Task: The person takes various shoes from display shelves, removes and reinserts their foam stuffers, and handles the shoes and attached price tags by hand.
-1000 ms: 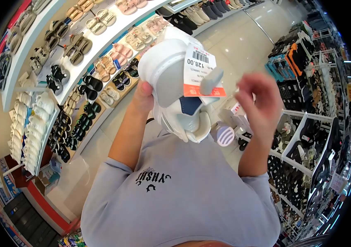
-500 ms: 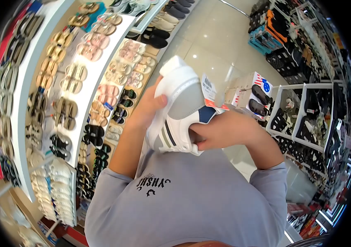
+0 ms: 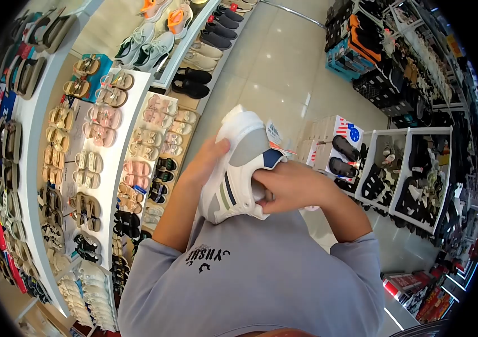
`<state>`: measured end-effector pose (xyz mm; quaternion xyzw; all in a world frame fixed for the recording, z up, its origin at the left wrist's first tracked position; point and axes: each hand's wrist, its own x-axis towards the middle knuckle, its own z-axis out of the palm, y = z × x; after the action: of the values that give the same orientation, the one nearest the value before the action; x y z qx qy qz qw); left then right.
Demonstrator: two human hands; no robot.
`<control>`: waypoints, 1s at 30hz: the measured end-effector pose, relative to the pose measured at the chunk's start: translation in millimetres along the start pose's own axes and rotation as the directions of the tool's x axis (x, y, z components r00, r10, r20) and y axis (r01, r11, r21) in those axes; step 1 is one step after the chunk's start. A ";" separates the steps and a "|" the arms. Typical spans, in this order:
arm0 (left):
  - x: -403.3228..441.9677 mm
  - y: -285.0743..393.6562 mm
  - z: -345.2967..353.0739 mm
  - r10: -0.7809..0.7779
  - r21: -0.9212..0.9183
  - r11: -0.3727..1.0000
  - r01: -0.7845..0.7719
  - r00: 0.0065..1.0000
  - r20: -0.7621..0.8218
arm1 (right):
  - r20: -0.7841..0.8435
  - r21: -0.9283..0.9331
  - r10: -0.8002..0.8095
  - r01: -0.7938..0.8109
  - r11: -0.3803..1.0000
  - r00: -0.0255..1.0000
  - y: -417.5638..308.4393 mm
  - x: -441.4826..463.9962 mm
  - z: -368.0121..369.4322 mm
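A white sneaker [image 3: 238, 171] with grey panels, dark stripes and a navy heel collar is held in front of my chest, its side turned up. My left hand [image 3: 208, 160] grips it along the sole edge, thumb on the white midsole and the other fingers hidden behind. My right hand [image 3: 292, 182] reaches into the shoe's opening, fingers curled inside and partly hidden. A white and orange price tag [image 3: 274, 135] hangs by the heel, close above my right hand.
Shelves of sandals [image 3: 87, 168] line the left, with black slip-ons [image 3: 191, 81] farther back. On the right stand shoe boxes topped by black slippers [image 3: 344, 154], beside white wire baskets [image 3: 413, 174] of footwear. A tiled floor aisle [image 3: 267, 67] runs between.
The view has shifted, so the shelves appear lower. The sneaker sits slightly lower in view and has tilted a little. Both hands keep their hold on it.
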<state>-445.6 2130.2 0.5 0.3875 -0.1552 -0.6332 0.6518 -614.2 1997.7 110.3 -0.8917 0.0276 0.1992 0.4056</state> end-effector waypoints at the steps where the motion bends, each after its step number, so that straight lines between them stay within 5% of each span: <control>1: 14.6 3.4 5.5 0.007 -0.029 1.000 -0.008 0.999 -0.039 | -0.063 0.021 -0.013 0.015 1.000 0.998 7.1 -5.1 -20.9; 4: 61.4 21.3 17.8 -0.102 -0.180 0.981 0.074 0.983 -0.151 | -0.309 -0.097 -0.153 0.129 0.987 0.939 39.9 -24.2 -69.8; 12: 165.0 30.0 59.4 -0.068 -0.355 0.935 -0.012 0.975 -0.211 | -0.520 -0.337 -0.232 0.052 0.940 0.822 97.9 -99.1 -183.3; 16: 183.0 34.9 56.3 0.124 -0.254 0.947 -0.197 0.953 -0.275 | -0.810 -0.136 -0.195 0.147 0.980 0.553 158.8 -141.4 -207.3; 18: 192.3 39.2 51.9 0.227 -0.256 0.930 -0.264 0.960 -0.165 | -0.873 -0.142 -0.213 0.189 0.972 0.439 191.1 -147.0 -204.3; 23: 225.9 68.5 78.2 0.363 -0.205 0.915 -0.347 0.931 0.045 | -0.951 -0.108 -0.176 0.263 0.959 0.254 228.8 -148.3 -185.3; 27: 260.0 85.5 84.3 0.334 -0.152 0.934 -0.325 0.942 0.038 | -0.969 -0.197 -0.229 0.272 0.942 0.094 222.3 -146.6 -184.5; 30: 279.2 96.1 101.3 0.284 0.047 0.958 -0.282 0.957 -0.052 | -0.939 -0.276 -0.307 0.193 0.942 0.156 215.9 -135.7 -195.7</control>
<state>-406.1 1825.1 53.5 0.3923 -0.2023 -0.5188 0.7321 -719.3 1694.2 123.5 -0.8250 0.1199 -0.4745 0.2828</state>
